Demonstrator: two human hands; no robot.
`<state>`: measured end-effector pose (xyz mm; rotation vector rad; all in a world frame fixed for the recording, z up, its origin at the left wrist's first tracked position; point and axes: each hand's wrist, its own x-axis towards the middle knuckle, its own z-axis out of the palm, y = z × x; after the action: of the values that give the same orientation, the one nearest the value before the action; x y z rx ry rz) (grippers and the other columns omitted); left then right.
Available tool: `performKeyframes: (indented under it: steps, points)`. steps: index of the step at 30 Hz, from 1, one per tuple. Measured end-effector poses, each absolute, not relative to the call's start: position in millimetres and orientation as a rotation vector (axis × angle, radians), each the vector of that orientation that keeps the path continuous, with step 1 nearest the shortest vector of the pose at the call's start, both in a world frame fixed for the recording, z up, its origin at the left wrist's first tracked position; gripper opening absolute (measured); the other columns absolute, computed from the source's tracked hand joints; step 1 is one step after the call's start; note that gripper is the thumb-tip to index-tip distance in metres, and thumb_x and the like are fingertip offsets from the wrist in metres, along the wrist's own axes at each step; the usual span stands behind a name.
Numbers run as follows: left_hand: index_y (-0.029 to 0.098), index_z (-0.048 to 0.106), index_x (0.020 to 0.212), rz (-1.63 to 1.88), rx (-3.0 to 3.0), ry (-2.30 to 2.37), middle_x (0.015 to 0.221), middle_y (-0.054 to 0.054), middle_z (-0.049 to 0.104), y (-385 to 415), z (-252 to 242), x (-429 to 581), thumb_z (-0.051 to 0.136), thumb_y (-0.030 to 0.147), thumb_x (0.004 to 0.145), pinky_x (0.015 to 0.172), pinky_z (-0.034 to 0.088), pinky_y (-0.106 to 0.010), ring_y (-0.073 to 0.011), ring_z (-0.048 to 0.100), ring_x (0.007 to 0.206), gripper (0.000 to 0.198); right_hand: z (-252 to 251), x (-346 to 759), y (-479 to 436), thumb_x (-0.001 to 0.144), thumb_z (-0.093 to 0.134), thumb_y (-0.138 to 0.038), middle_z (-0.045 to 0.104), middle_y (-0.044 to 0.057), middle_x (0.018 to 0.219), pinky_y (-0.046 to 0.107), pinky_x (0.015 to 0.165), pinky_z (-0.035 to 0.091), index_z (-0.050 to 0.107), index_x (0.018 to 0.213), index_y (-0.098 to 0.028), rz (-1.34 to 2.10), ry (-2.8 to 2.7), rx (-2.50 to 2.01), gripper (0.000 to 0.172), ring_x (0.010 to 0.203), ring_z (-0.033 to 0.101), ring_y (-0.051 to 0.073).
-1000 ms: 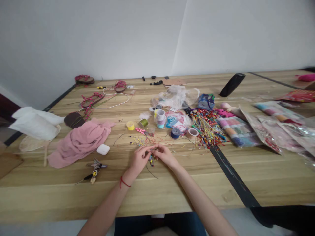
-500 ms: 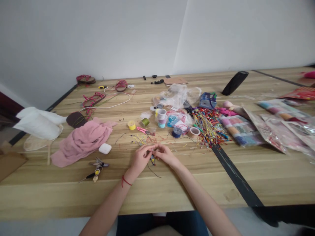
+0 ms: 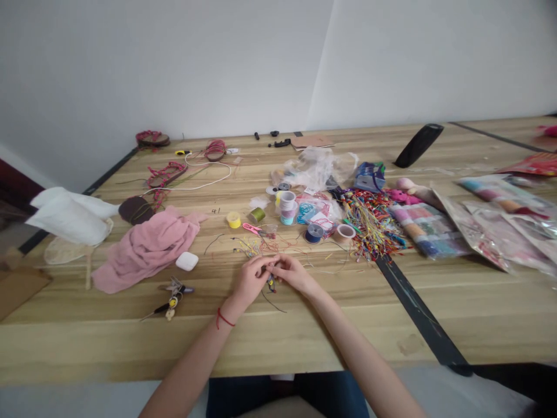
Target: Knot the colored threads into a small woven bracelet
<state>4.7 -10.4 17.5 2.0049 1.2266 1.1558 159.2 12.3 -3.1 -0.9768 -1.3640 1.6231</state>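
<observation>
Both hands meet over the table's middle, fingertips pinched together. My left hand (image 3: 252, 280), with a red string bracelet (image 3: 225, 319) at the wrist, and my right hand (image 3: 293, 273) are closed on a small braided cord piece (image 3: 271, 283). Its dark blue and yellow part hangs below the fingers, and a thin dark cord end (image 3: 274, 302) trails onto the wood. The pinched part is hidden by the fingers. Just beyond the hands lie loose yellow cords (image 3: 250, 248), pink-handled snips (image 3: 252, 229), a yellow spool (image 3: 234, 219) and a green spool (image 3: 257, 215).
A tangle of colourful cords (image 3: 369, 223) lies right of a navy spool (image 3: 314, 233). To the left are a pink cloth (image 3: 150, 247), a white case (image 3: 187, 261) and keys (image 3: 173, 299). Packaged yarn (image 3: 429, 229) and a black cylinder (image 3: 418, 145) are at the right.
The fingertips have shifted slightly around the cord piece, still pinched together. The whole view has moved a little; the things on the table stay where they were.
</observation>
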Motion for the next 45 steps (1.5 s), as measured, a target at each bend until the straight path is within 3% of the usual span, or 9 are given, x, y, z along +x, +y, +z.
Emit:
performKeyframes:
  steps: [16, 31, 45]
  points:
    - [0.017, 0.072, 0.103, 1.161, 1.897, 1.344, 0.083, -0.001, 0.066, -8.5, 10.4, 5.0, 0.059, 0.003, 0.078, 0.050, 0.037, -0.016, -0.0042, 0.037, 0.049, 0.031, -2.6, 154.6, 13.5, 0.066, 0.075, -0.054, 0.057, -0.004, 0.055, 0.021, 0.044, 0.034, 0.061, 0.074, -0.015, 1.582, -1.256, -1.049, 0.042, 0.043, 0.044, 0.007]
    - [0.020, 0.070, 0.107, 1.148, 1.964, 1.361, 0.077, 0.002, 0.063, -5.6, 5.3, -5.6, 0.057, 0.008, 0.079, 0.049, 0.037, -0.016, -0.0058, 0.040, 0.049, 0.034, -1.0, 145.4, 13.4, 0.062, 0.077, -0.048, 0.057, -0.002, 0.049, 0.021, 0.043, 0.031, 0.070, 0.070, -0.014, 1.421, -1.181, -1.141, 0.035, 0.042, 0.043, 0.008]
    - [0.020, 0.069, 0.109, 1.103, 1.994, 1.383, 0.079, 0.000, 0.063, -6.5, 3.6, -5.3, 0.056, 0.009, 0.081, 0.051, 0.037, -0.017, -0.0059, 0.040, 0.050, 0.033, -0.7, 145.7, 13.4, 0.063, 0.074, -0.041, 0.056, -0.002, 0.048, 0.021, 0.042, 0.033, 0.067, 0.069, -0.016, 1.397, -1.180, -1.189, 0.027, 0.042, 0.044, 0.009]
